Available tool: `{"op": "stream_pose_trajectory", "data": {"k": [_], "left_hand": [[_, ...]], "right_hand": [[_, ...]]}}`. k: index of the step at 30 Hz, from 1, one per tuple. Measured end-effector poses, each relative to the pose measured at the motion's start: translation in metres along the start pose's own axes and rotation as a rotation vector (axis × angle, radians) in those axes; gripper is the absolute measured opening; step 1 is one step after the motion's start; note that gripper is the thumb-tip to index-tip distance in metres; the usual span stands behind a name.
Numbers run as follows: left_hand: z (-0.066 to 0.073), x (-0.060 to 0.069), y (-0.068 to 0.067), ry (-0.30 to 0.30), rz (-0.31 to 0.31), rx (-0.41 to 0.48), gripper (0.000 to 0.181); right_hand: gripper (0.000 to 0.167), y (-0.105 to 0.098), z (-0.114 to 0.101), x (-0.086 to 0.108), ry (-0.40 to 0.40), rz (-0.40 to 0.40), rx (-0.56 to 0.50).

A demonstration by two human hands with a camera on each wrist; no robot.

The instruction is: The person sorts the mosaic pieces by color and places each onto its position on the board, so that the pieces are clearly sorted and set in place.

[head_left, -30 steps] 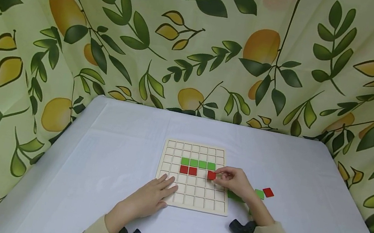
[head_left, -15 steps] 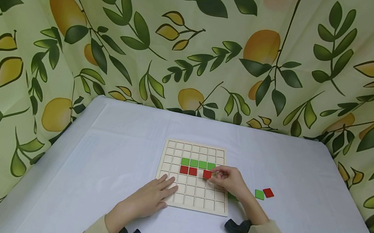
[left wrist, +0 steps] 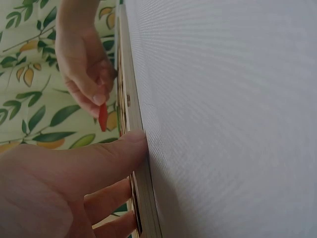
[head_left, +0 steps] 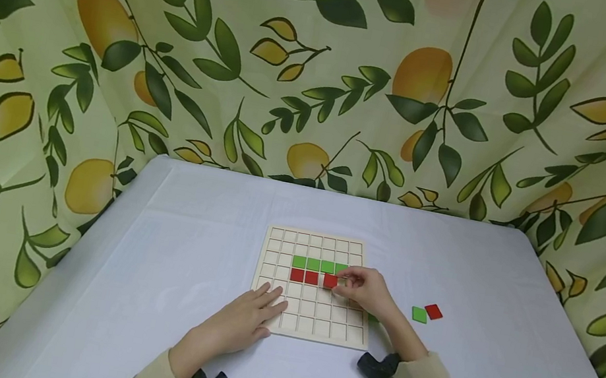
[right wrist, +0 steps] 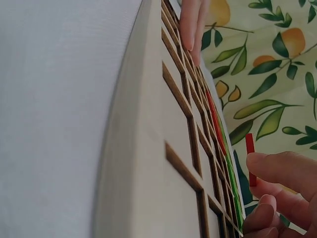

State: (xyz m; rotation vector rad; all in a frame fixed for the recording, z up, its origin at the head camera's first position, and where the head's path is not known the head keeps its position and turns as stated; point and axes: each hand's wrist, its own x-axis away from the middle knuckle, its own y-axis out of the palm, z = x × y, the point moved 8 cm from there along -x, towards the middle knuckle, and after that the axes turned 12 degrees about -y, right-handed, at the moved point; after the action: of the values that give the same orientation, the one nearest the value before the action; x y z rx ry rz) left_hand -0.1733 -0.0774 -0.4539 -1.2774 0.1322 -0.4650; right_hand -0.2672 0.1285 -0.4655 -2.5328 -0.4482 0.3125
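A pale wooden grid board (head_left: 300, 315) lies on the white table. Green square tiles (head_left: 313, 264) fill a run of cells in one row, and two red tiles (head_left: 304, 276) sit in the row below. My right hand (head_left: 370, 292) pinches another red tile (head_left: 330, 281) between thumb and fingers; in the right wrist view this red tile (right wrist: 250, 159) stands on edge, apart from the board. Spread over the board's near left corner, my left hand (head_left: 240, 319) rests with straight fingers. Its thumb (left wrist: 131, 144) touches the board's side edge in the left wrist view.
Right of the board, a loose green tile (head_left: 419, 315) and a red tile (head_left: 433, 312) lie on the white tablecloth (head_left: 182, 229). Part of another green piece (head_left: 373, 319) shows beside the board, under the right wrist. A leaf-and-fruit patterned curtain (head_left: 320, 85) hangs behind.
My right hand has moved slightly left along the row with the red tile in its pinch, closer to the two placed red ones. The left hand has stayed still on the board.
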Motion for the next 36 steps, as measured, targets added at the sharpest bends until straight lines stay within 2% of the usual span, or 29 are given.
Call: {"op": "stream_pose_trajectory", "data": {"k": [5, 12, 24, 36], "left_hand": [[0.0007, 0.0008, -0.0015, 0.005, 0.003, 0.003, 0.052], [0.0005, 0.0016, -0.0023, 0.007, 0.006, 0.008, 0.052], [0.0005, 0.0011, -0.0014, 0.001, -0.003, 0.0, 0.052], [0.0007, 0.001, -0.0016, -0.002, -0.004, 0.006, 0.052]], "right_hand": [[0.025, 0.0016, -0.004, -0.0012, -0.026, 0.006, 0.021], [0.024, 0.0039, -0.0055, -0.0028, -0.019, 0.011, 0.038], [0.021, 0.0062, -0.0072, -0.0049, -0.062, 0.015, 0.124], [0.021, 0.0076, -0.0069, -0.006, -0.018, 0.022, 0.129]]}}
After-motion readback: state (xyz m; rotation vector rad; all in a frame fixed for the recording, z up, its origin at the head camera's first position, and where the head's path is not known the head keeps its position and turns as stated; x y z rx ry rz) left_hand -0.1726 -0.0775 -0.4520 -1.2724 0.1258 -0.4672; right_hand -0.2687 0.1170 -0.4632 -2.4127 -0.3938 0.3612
